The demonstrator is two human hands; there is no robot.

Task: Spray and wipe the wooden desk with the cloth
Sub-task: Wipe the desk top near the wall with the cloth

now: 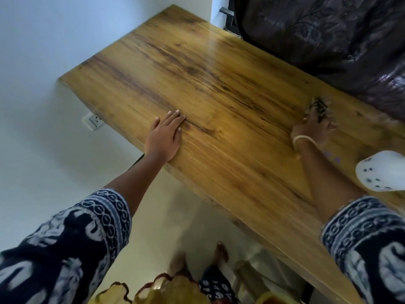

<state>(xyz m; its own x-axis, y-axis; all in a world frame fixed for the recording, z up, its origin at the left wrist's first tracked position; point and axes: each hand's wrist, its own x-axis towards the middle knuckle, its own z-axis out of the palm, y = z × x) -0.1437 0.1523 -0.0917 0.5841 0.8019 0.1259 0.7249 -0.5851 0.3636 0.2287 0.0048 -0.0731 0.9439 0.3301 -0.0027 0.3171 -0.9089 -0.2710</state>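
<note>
We brace our flat left hand (165,137) on the wooden desk (219,88); our right hand (313,128) grips the blurred cloth (317,107) near its far edge, wiping apparently underway; no spray bottle visible.

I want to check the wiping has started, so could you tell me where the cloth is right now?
In the head view, the cloth is under the right hand on the desk, toward its right side near the dark cover.

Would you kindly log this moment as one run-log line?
left hand: flat on wooden desk | right hand: blurred, holds dark cloth against desk | white object: near right edge | spray: not seen
</note>
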